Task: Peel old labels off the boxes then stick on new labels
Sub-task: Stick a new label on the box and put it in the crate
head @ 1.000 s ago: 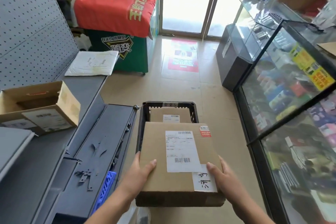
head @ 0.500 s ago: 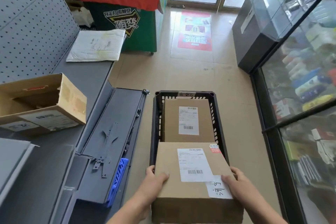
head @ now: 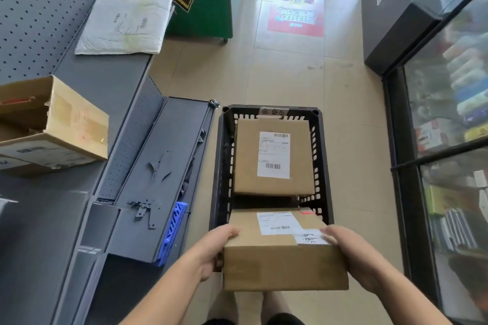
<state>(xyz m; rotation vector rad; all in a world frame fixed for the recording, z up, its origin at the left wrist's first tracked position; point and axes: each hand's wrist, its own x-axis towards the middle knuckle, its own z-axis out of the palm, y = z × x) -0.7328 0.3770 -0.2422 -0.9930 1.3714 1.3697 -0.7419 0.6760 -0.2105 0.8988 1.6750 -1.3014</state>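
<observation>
I hold a brown cardboard box [head: 282, 264] over the near end of a black plastic crate [head: 224, 166] on the floor. My left hand [head: 214, 250] grips its left side, thumb on top. My right hand [head: 353, 253] grips its right side, thumb beside a small white handwritten sticker [head: 309, 236]. A white shipping label [head: 277, 222] with a barcode covers the box top. Inside the crate lies a second brown box [head: 247, 161] bearing its own white label [head: 273, 154].
A grey counter [head: 79, 92] runs along the left, carrying an open cardboard box [head: 76, 124] and a white padded mailer [head: 126, 25]. Grey metal shelf parts [head: 158, 166] with a blue plastic piece [head: 173, 232] lean beside the crate. A glass display case [head: 449, 140] stands on the right.
The view has tilted down and the held box has sunk lower towards the crate's near end. The second box in the crate is now fully visible.
</observation>
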